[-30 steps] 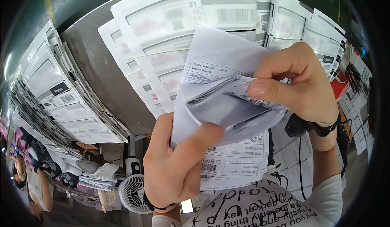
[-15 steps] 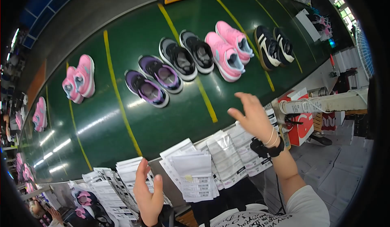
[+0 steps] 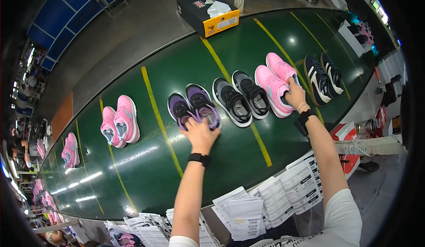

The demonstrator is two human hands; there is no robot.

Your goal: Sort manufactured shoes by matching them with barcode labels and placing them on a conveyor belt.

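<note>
On the green belt [image 3: 221,158], a purple and black pair of sneakers [image 3: 180,104] lies in front of me. My left hand [image 3: 200,135] is closed over the heel openings of both shoes. Further right, my right hand [image 3: 295,95] grips a pink pair of sneakers [image 3: 270,82] at the heels, its fingers partly hidden in the openings. Between the two hands sits a pair of black sneakers with grey toes [image 3: 239,104], which neither hand touches. Dark sneakers with white stripes [image 3: 318,84] stand just right of the pink pair.
More pink sneakers [image 3: 127,122] lie to the left. A black and yellow shoebox [image 3: 199,15] rests at the belt's far edge. Stacks of printed paper sheets [image 3: 241,214] line the near edge. A pale post [image 3: 367,146] juts in at right, beside a red box [image 3: 349,164].
Both hands have reached forward from the near edge onto the shoes, the left onto the purple pair and the right onto the pink pair. The view has shifted, showing more of the shoebox.
</note>
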